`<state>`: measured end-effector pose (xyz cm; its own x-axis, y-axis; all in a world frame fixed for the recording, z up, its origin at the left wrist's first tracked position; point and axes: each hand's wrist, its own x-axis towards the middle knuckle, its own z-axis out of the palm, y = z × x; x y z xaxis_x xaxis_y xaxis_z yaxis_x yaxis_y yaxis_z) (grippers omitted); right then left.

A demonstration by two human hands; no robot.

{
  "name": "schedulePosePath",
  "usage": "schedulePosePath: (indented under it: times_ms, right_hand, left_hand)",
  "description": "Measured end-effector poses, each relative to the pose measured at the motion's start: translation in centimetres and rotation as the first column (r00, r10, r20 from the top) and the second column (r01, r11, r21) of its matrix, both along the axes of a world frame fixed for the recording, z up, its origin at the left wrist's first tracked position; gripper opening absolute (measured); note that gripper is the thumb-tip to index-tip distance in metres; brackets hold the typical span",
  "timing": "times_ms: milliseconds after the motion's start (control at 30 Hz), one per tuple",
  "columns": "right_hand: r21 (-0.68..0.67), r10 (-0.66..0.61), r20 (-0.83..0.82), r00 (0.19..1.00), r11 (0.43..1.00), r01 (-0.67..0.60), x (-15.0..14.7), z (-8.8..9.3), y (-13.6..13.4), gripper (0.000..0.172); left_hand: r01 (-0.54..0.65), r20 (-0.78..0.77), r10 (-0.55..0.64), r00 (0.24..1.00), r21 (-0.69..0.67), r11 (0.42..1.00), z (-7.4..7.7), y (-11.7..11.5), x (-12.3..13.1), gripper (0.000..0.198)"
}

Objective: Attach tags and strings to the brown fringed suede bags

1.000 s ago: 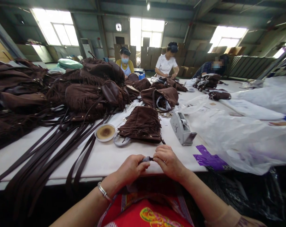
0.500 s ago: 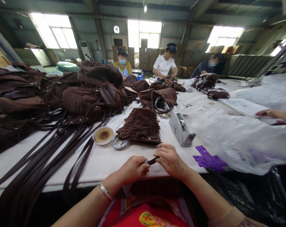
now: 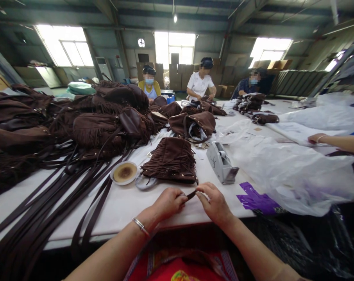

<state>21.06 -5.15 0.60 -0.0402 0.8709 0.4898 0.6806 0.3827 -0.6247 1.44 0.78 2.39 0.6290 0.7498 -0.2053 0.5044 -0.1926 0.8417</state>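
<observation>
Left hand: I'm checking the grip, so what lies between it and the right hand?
A narrow, dark brown strip runs from left hand to right hand in the head view.

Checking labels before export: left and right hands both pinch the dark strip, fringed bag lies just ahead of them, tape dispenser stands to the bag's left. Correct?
One error: the tape dispenser stands to the right of the fringed bag, per the head view. The left hand and right hand do pinch the dark strip, bag just ahead.
</observation>
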Motion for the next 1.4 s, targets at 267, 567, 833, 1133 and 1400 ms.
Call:
schedulePosePath:
  times_ms: [267, 567, 833, 1133, 1400]
  right_hand:
    - [-0.287, -0.178, -0.09, 0.98, 0.947, 0.146, -3.4, -1.5, -2.2, 0.011]
    - [-0.09, -0.224, -0.093, 0.97, 0.972, 0.216, -1.6, -2.4, -0.6, 0.014]
    - [-0.137, -0.207, -0.188, 0.96, 0.974, 0.183, 0.5, -3.2, 2.1, 0.017]
    - [-0.002, -0.202, -0.042, 0.978, 0.979, 0.202, 2.3, -3.6, 4.3, 0.016]
    - [-0.083, -0.108, -0.082, 0.991, 0.991, 0.101, 3.7, -3.9, 6.9, 0.017]
  left_hand:
    - [0.003, 0.066, -0.007, 0.998, 0.057, 0.998, 0.5, -0.3, 2.3, 0.044]
    - [-0.041, -0.114, 0.028, 0.993, -0.112, 0.993, 0.6, -1.1, 0.3, 0.057]
    - [0.006, -0.27, 0.024, 0.962, 0.11, 0.994, 1.1, -3.1, 0.1, 0.054]
    - [0.043, -0.435, 0.102, 0.895, 0.311, 0.95, 1.5, -6.6, 1.2, 0.043]
    - [0.103, -0.464, 0.103, 0.88, 0.398, 0.912, 0.7, -7.2, 2.3, 0.024]
